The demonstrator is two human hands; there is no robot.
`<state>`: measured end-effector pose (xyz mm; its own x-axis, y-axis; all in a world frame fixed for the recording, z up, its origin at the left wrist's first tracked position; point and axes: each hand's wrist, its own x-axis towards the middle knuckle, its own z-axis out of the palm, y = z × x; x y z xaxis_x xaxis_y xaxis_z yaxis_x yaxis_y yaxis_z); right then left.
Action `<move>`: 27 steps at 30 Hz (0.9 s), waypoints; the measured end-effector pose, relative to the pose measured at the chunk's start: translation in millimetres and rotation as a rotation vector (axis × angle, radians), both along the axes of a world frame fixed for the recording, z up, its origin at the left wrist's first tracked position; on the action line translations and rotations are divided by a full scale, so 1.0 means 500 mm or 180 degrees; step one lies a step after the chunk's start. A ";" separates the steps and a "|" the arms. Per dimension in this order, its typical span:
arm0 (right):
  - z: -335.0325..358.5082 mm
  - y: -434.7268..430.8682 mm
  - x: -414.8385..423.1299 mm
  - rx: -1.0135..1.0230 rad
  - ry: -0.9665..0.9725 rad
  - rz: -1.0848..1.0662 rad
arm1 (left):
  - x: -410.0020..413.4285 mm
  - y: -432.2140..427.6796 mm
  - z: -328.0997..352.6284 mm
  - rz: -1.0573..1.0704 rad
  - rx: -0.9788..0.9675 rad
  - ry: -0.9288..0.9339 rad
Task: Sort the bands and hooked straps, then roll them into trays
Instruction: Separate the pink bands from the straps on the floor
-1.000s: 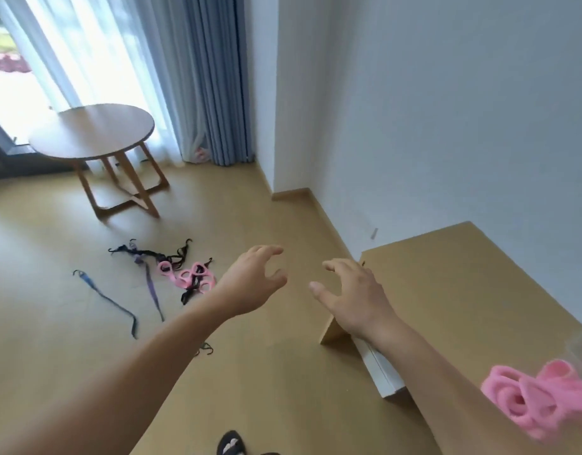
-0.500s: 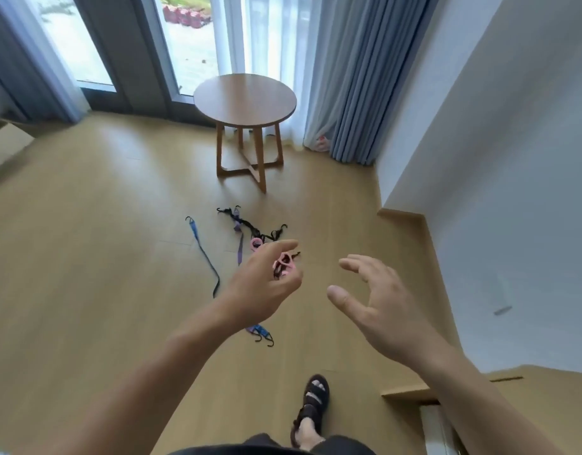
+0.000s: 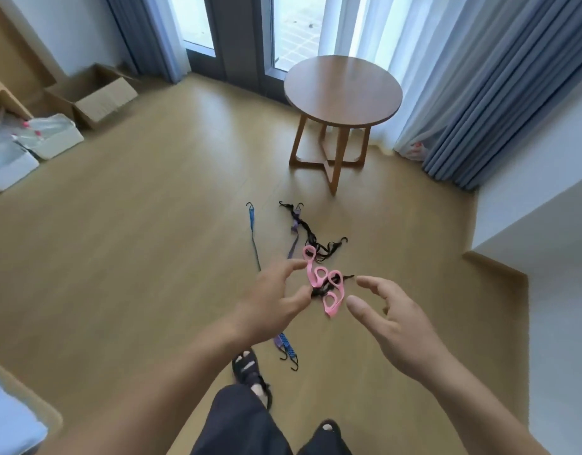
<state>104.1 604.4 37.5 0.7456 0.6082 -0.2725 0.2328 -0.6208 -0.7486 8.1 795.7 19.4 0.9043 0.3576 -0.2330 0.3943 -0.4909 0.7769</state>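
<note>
I see the left hand (image 3: 269,303) and right hand (image 3: 391,320) both out in front, fingers loosely spread and grasping nothing. The pink bands (image 3: 325,284) lie on the wood floor (image 3: 151,241) and show in the gap between the two sets of fingertips, tangled with a black hooked strap (image 3: 312,234). A blue hooked strap (image 3: 254,238) lies just to their left, white trays (image 3: 53,139) well apart at far left.

wood floor (image 3: 118,257); round table (image 3: 343,90); blue curtains (image 3: 499,93); bright window (image 3: 296,24); white walls (image 3: 545,205)
</note>
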 end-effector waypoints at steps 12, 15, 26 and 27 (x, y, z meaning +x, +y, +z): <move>-0.426 0.263 0.286 -0.0738 0.0658 -0.0418 | 0.341 0.213 -0.459 -0.0235 -0.0174 0.1334; -0.605 0.274 0.356 -0.0874 0.0873 -0.0545 | 0.411 0.222 -0.625 -0.0316 -0.0099 0.1514; -1.366 0.218 0.516 -0.1691 0.1469 -0.1021 | 0.595 0.131 -1.291 -0.0629 -0.0082 0.1879; -1.420 0.212 0.523 -0.1786 0.1471 -0.1097 | 0.608 0.124 -1.340 -0.0664 -0.0088 0.1861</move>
